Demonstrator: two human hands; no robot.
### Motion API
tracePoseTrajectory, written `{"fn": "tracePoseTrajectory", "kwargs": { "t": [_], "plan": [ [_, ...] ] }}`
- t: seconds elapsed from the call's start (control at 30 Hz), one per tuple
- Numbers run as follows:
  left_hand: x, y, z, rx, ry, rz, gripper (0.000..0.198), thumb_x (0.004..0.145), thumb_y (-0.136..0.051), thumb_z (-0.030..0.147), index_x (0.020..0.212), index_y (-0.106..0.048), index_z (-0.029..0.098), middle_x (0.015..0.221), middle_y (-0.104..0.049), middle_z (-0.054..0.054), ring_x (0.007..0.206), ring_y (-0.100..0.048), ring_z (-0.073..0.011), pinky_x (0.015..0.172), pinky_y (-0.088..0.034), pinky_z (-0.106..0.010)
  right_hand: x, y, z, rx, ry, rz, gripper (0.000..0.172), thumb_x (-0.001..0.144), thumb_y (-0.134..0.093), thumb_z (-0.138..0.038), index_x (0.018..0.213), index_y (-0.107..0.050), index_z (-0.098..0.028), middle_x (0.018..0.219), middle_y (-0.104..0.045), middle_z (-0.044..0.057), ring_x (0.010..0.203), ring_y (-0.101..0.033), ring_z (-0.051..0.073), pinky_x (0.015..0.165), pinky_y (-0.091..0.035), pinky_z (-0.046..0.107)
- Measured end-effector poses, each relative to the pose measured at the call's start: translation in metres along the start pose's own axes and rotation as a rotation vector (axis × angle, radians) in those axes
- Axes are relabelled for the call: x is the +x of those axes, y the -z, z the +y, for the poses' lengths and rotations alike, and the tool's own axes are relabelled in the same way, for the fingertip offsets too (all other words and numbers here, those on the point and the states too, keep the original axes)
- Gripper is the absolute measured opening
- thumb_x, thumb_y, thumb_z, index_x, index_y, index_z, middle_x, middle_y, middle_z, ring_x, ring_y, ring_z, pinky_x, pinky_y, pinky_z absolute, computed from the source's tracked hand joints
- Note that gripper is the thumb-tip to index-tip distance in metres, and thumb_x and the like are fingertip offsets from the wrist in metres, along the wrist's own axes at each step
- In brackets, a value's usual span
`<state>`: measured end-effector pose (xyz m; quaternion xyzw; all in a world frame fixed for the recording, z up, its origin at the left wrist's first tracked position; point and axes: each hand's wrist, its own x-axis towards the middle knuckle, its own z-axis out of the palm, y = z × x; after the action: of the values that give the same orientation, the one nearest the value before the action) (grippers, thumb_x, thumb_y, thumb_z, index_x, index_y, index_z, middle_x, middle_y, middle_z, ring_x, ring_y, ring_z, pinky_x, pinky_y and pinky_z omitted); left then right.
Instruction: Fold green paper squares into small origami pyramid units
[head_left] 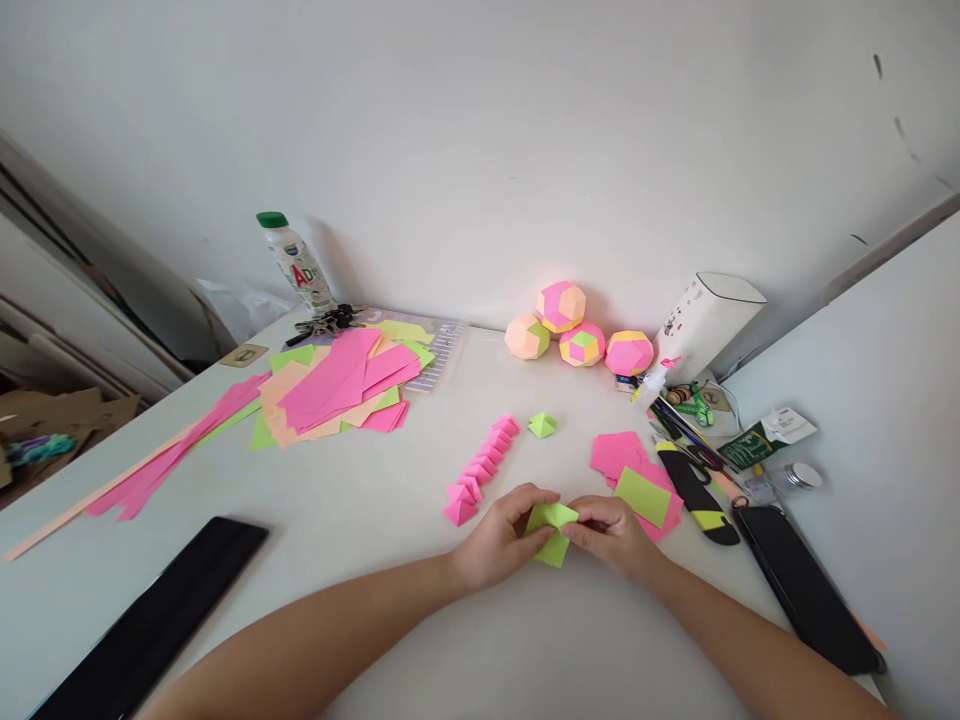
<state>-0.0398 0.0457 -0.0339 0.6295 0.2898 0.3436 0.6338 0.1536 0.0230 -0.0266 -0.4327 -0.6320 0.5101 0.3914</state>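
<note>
A green sheet of paper [553, 552], partly folded, is held between both hands near the table's front. My left hand [495, 540] pinches its left side, thumb on the near face. On the opposite side, my right hand [615, 535] grips an edge between thumb and fingers. Just beyond my left hand, several folded pink paper pieces [480, 468] stand in a slanting row. One folded green piece [542, 425] sits apart to the right of that row. Beside my right hand, a flat green sheet [643, 497] lies on pink sheets [619, 453].
Paper balls [561, 306] stand against the wall. At the left back are a paper pile [337, 385], long strips [187, 440] and a bottle [296, 265]. A black slab [157, 620] lies front left. A black-and-yellow cutter [697, 495] and a phone [806, 585] lie right.
</note>
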Motion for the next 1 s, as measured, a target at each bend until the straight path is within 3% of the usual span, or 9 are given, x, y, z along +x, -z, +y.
{"fn": "tracePoseTrajectory", "kwargs": {
  "t": [0.3, 0.57, 1.0],
  "plan": [
    [-0.001, -0.001, -0.004, -0.092, -0.064, 0.011, 0.033, 0.083, -0.058, 0.033, 0.114, -0.058, 0.021, 0.086, -0.045, -0.003, 0.074, -0.047, -0.0127, 0.063, -0.041, -0.026, 0.002, 0.001, -0.006, 0.057, -0.034, 0.025, 0.028, 0.078, -0.065, -0.035, 0.057, -0.062, -0.017, 0.053, -0.044, -0.003, 0.051, -0.038, 0.012, 0.047, -0.03, 0.026],
    [-0.001, 0.0, -0.006, -0.197, -0.081, 0.015, 0.033, 0.082, -0.061, 0.031, 0.115, -0.061, 0.026, 0.086, -0.046, -0.004, 0.075, -0.048, -0.0128, 0.063, -0.041, -0.027, 0.002, 0.002, -0.011, 0.101, -0.081, 0.045, 0.028, 0.076, -0.067, -0.036, 0.056, -0.063, -0.017, 0.054, -0.052, -0.002, 0.051, -0.045, 0.012, 0.049, -0.037, 0.025],
    [0.0, -0.003, 0.003, -0.205, 0.018, 0.004, 0.04, 0.079, -0.061, 0.042, 0.113, -0.06, 0.022, 0.085, -0.043, -0.002, 0.073, -0.048, -0.0122, 0.062, -0.042, -0.026, 0.001, 0.001, -0.011, 0.084, -0.09, 0.075, 0.027, 0.073, -0.069, -0.039, 0.057, -0.065, -0.018, 0.057, -0.056, 0.0, 0.05, -0.048, 0.012, 0.047, -0.042, 0.026]
  ]
}}
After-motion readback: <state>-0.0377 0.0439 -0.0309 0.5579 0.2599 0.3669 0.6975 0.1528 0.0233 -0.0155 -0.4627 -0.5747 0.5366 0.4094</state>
